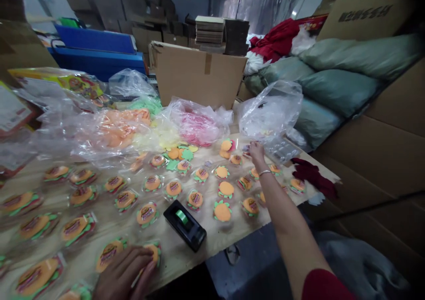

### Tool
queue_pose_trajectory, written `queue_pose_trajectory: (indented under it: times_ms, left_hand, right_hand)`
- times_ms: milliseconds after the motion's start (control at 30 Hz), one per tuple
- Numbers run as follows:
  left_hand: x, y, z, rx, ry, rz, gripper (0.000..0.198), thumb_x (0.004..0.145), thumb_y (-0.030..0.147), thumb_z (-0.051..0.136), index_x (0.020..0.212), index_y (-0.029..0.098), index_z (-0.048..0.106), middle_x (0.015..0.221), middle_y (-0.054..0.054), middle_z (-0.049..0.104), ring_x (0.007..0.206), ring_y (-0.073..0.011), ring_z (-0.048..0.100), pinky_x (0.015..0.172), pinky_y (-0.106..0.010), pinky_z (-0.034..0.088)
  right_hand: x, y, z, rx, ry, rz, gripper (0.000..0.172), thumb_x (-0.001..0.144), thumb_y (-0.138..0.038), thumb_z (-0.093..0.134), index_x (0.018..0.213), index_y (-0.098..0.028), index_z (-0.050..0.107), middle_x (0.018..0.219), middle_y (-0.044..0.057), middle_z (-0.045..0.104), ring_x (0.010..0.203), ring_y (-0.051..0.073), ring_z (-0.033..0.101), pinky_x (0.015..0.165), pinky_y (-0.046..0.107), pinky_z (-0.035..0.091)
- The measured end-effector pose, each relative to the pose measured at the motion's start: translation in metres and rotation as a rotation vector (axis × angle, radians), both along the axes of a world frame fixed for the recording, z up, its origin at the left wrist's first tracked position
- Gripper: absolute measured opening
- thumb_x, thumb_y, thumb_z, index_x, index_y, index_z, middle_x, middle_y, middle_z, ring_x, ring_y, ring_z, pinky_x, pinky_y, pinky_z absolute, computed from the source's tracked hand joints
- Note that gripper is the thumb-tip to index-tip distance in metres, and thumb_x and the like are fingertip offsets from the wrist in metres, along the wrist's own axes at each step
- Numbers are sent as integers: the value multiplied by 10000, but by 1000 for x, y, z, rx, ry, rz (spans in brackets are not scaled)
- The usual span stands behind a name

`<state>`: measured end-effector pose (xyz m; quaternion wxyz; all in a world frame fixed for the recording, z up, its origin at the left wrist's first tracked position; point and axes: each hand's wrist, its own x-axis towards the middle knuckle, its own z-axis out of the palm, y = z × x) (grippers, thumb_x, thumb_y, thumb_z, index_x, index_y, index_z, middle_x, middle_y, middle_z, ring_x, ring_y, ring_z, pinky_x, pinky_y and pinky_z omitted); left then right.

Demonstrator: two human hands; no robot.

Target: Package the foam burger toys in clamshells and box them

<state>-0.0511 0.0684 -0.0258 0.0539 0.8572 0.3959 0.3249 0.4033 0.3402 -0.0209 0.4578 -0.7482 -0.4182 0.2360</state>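
At the table's near edge, my left hand [128, 269] has its fingers and thumb closed around the near left side of a clear-packed foam burger [154, 252]. My right hand [256, 151] reaches across to the far right of the table, fingers pinched together beside a small pile of purplish pieces [246, 149]. What it pinches is too small to make out. A black tape dispenser [186, 227] with a green roll lies between the two arms. To its right stand unwrapped burger stacks [222, 211] of orange, green and red foam layers.
Several rows of packed burgers [81, 195] cover the table's left side. Behind them lie plastic bags of orange foam pieces [122, 125] and pink pieces [199, 125]. A cardboard box [199, 76] stands at the back. Dark red cloth [314, 176] lies on the right edge.
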Motion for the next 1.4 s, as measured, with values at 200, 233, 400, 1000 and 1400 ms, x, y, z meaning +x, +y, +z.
queue_pose_trajectory:
  times_ms: [200, 233, 400, 1000, 1400]
  left_hand:
    - [49, -3, 28, -510, -387, 106, 230, 891, 373, 508, 972, 237, 677, 971, -57, 714, 898, -215, 671, 768, -294, 533]
    - [55, -2, 28, -633, -511, 144, 269, 890, 415, 505, 979, 225, 672, 977, -66, 711, 901, -222, 667, 776, -312, 530]
    - [70, -4, 16, -1351, -1270, 126, 508, 891, 553, 445, 1206, 171, 561, 1086, -126, 680, 867, -224, 682, 743, -352, 544]
    - [-16, -76, 9, -1219, -1887, 420, 343, 891, 299, 524, 1160, 116, 632, 1063, -149, 723, 942, -306, 696, 762, -408, 586]
    - [-31, -51, 6, -1070, -1935, 491, 271, 954, 209, 435, 1143, 176, 628, 989, -70, 727, 768, -158, 697, 703, -305, 602]
  right_hand:
    - [-20, -94, 40, -16, 233, 257, 218, 933, -256, 464, 1036, -126, 606, 884, 93, 681, 615, 115, 638, 425, 157, 413]
    - [-31, -111, 42, -46, 286, 338, 201, 915, -259, 497, 1015, -133, 618, 869, 92, 688, 608, 123, 643, 416, 159, 409]
    - [-113, -177, 24, -250, 647, 748, 169, 898, -285, 533, 973, -160, 618, 859, 66, 689, 579, 113, 638, 393, 146, 402]
    - [-289, -138, -2, -117, -902, 1163, 205, 883, -154, 507, 966, -135, 694, 1051, 146, 696, 1056, 245, 620, 882, 308, 446]
    - [-321, -118, -3, -304, -1054, 1196, 315, 780, -56, 530, 1075, -72, 639, 1061, 211, 681, 999, 328, 646, 792, 380, 497]
